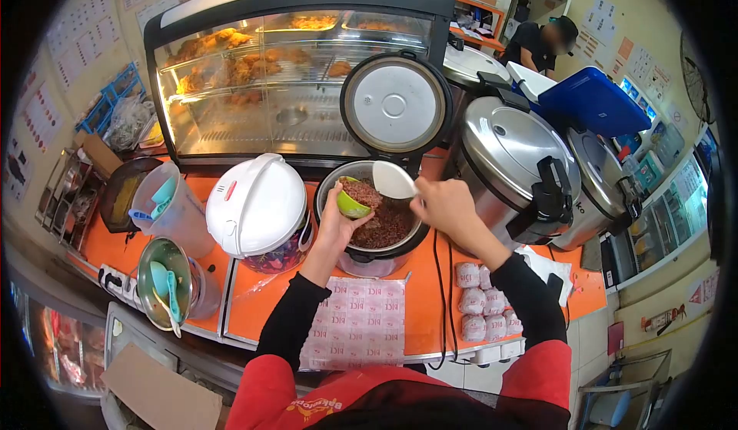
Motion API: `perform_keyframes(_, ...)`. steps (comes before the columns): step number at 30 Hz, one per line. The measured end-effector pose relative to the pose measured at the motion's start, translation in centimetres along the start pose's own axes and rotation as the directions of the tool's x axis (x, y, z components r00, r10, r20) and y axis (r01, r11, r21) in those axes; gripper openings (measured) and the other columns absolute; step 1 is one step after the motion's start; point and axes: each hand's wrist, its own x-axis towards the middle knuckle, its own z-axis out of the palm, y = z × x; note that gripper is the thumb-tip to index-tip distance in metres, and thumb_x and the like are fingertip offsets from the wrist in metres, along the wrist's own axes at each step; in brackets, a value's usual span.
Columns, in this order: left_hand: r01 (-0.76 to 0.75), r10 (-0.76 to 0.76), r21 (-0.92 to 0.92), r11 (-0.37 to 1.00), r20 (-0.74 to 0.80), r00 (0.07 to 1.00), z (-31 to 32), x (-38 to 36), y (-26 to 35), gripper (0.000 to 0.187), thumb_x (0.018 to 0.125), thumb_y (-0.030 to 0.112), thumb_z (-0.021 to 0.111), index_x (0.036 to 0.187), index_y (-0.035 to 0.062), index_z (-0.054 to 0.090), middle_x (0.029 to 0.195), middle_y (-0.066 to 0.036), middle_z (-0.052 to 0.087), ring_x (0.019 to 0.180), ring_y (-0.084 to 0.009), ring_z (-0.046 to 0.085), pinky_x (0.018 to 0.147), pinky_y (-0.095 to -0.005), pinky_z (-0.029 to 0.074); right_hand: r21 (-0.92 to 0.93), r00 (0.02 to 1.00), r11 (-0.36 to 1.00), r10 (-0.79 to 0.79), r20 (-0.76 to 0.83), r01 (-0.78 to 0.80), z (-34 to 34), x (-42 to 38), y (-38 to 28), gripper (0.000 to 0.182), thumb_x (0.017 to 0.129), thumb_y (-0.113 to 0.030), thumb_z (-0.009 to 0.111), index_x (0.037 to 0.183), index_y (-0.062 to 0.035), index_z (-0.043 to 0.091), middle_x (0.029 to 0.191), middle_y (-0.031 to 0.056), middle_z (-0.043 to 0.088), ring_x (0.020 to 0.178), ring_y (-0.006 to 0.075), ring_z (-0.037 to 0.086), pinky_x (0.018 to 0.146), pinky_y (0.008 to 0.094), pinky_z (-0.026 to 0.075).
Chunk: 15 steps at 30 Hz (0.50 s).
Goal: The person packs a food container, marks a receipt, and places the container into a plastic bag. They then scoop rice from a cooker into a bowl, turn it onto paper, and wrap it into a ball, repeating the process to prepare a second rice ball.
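My left hand [336,222] grips a small green bowl [355,208] filled with reddish-brown rice [363,192], tilted over an open rice cooker [370,265]. In my right hand [447,209] is a white rice paddle [393,181], its flat blade close beside the bowl's rim. More dark rice [382,230] lies in the cooker's pot below both hands. The cooker's round lid [394,106] stands raised behind it. In front of the cooker lies a sheet of printed wrapping paper [354,324], flat on the orange counter.
Several wrapped rice packs [473,302] sit right of the paper, near black cords [450,299]. A white-lidded cooker [257,203] stands left, large steel cookers [513,149] right. Behind is a glass food warmer [292,84] with fried chicken. Another person [538,44] is at the back right.
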Motion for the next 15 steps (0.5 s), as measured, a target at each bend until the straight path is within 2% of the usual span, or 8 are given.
perform_keyframes(3, -0.023, 0.025, 0.052, 0.998, -0.028, 0.999, -0.1, 0.1, -0.5, 0.050, 0.089, 0.039, 0.048, 0.125, 0.0095, 0.030, 0.126, -0.015, 0.039, 0.115, -0.0297, 0.045, 0.089, -0.0530, 0.044, 0.343, 0.955, 0.891, 0.287, 0.079, -0.296, 2.7, 0.4, 0.8, 0.026, 0.085, -0.024, 0.042, 0.074, -0.0028, 0.053, 0.064, 0.0196, 0.059, 0.062, 0.0383, 0.059, 0.056, 0.0479, 0.047)
perform_keyframes(4, -0.039, 0.044, 0.089, 0.995, -0.057, 0.997, 0.2, 0.0, -0.8, 0.049, 0.089, 0.039, 0.046, 0.125, 0.0088, 0.032, 0.126, -0.015, 0.040, 0.115, -0.0290, 0.045, 0.090, -0.0518, 0.044, 0.499, 0.959, 0.819, 0.252, 0.130, -0.283, 4.3, 0.4, 0.7, 0.031, 0.090, -0.026, 0.035, 0.082, -0.0015, 0.053, 0.072, 0.0231, 0.059, 0.069, 0.0428, 0.058, 0.064, 0.0528, 0.045)
perform_keyframes(5, -0.054, 0.065, 0.124, 0.991, -0.084, 0.994, 0.6, 0.0, -1.3, 0.048, 0.090, 0.039, 0.044, 0.125, 0.0081, 0.034, 0.127, -0.014, 0.042, 0.115, -0.0282, 0.046, 0.090, -0.0506, 0.044, 0.431, 0.991, 0.896, 0.064, 0.114, -0.107, 5.7, 0.4, 0.5, 0.032, 0.093, -0.026, 0.034, 0.088, -0.0007, 0.053, 0.077, 0.0244, 0.061, 0.072, 0.0427, 0.059, 0.066, 0.0519, 0.045)
perform_keyframes(7, -0.072, 0.091, 0.173, 0.982, -0.102, 0.991, 0.7, -0.2, -1.7, 0.048, 0.090, 0.040, 0.042, 0.125, 0.0072, 0.036, 0.126, -0.014, 0.043, 0.116, -0.0275, 0.046, 0.091, -0.0494, 0.043, 0.387, 0.932, 0.872, 0.183, 0.314, -0.301, 4.7, -0.4, -2.9, 0.031, 0.093, -0.025, 0.034, 0.089, 0.0004, 0.051, 0.078, 0.0246, 0.060, 0.074, 0.0430, 0.058, 0.066, 0.0513, 0.045)
perform_keyframes(8, -0.076, 0.094, 0.189, 0.979, -0.091, 0.991, 0.3, -0.1, -1.8, 0.048, 0.090, 0.040, 0.042, 0.125, 0.0071, 0.036, 0.126, -0.014, 0.043, 0.116, -0.0275, 0.046, 0.091, -0.0492, 0.043, 0.340, 0.910, 0.884, 0.187, 0.371, -0.321, 4.0, -0.6, -3.6, 0.031, 0.094, -0.025, 0.034, 0.088, 0.0008, 0.051, 0.080, 0.0250, 0.060, 0.076, 0.0424, 0.058, 0.067, 0.0501, 0.044)
perform_keyframes(11, -0.160, 0.184, 0.152, 0.975, -0.165, 0.969, 1.4, -0.9, -1.8, 0.048, 0.090, 0.038, 0.043, 0.125, 0.0065, 0.035, 0.126, -0.014, 0.042, 0.116, -0.0275, 0.045, 0.090, -0.0486, 0.044, 0.563, 0.981, 0.819, -0.005, 0.195, -0.108, 5.7, -0.7, -1.3, 0.029, 0.094, -0.022, 0.032, 0.089, 0.0010, 0.050, 0.078, 0.0242, 0.058, 0.076, 0.0419, 0.057, 0.067, 0.0491, 0.044)
perform_keyframes(13, -0.277, 0.285, 0.066, 0.959, -0.195, 0.939, 2.0, -0.8, -1.4, 0.048, 0.089, 0.038, 0.043, 0.125, 0.0067, 0.034, 0.126, -0.014, 0.041, 0.116, -0.0276, 0.045, 0.090, -0.0485, 0.044, 0.609, 0.959, 0.750, 0.122, 0.255, -0.258, 6.3, -0.6, -0.9, 0.028, 0.095, -0.019, 0.030, 0.090, 0.0019, 0.048, 0.078, 0.0240, 0.056, 0.081, 0.0423, 0.056, 0.069, 0.0482, 0.043)
perform_keyframes(15, -0.286, 0.290, 0.049, 0.957, -0.201, 0.936, 1.4, -0.1, -1.6, 0.048, 0.089, 0.039, 0.044, 0.124, 0.0093, 0.031, 0.126, -0.013, 0.038, 0.117, -0.0274, 0.043, 0.089, -0.0506, 0.043, 0.634, 0.929, 0.684, 0.199, 0.313, -0.361, 7.0, -2.0, -2.3, 0.028, 0.095, -0.018, 0.028, 0.091, 0.0025, 0.047, 0.080, 0.0244, 0.055, 0.083, 0.0431, 0.055, 0.069, 0.0492, 0.042)
